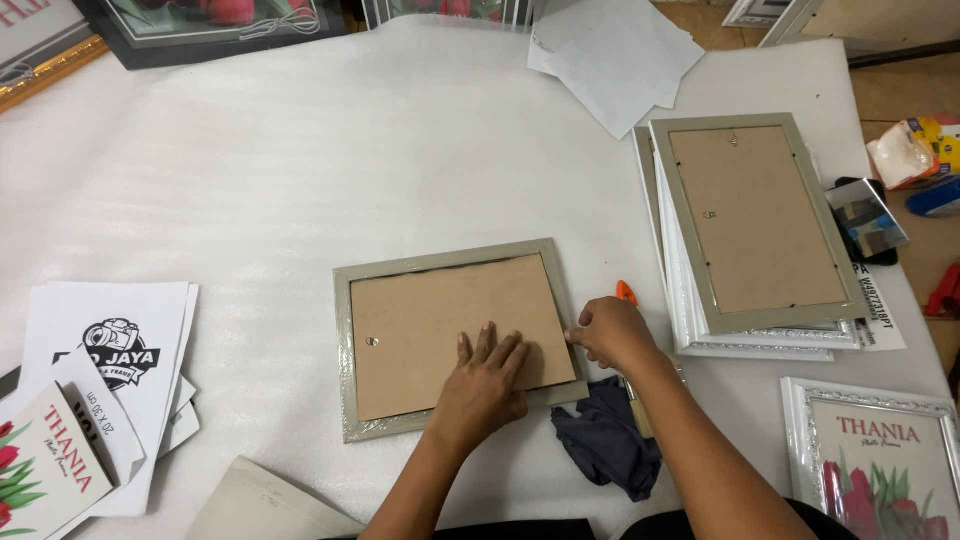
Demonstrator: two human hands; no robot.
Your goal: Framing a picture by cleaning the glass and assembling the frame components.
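Observation:
A grey picture frame (345, 330) lies face down in the middle of the white foam-covered table, with its brown backing board (420, 320) set into it. My left hand (483, 385) presses flat on the board's lower right part, fingers spread. My right hand (610, 332) curls at the frame's right edge, fingertips touching the rim by the board's corner. An orange-handled tool (626, 292) pokes out just behind that hand; I cannot tell whether the hand holds it.
A stack of face-down frames (755, 225) sits to the right. A dark cloth (605, 440) lies under my right forearm. Printed sheets (110, 380) are piled at left, white papers (615, 55) at the back, a white flower-print frame (880, 450) at lower right.

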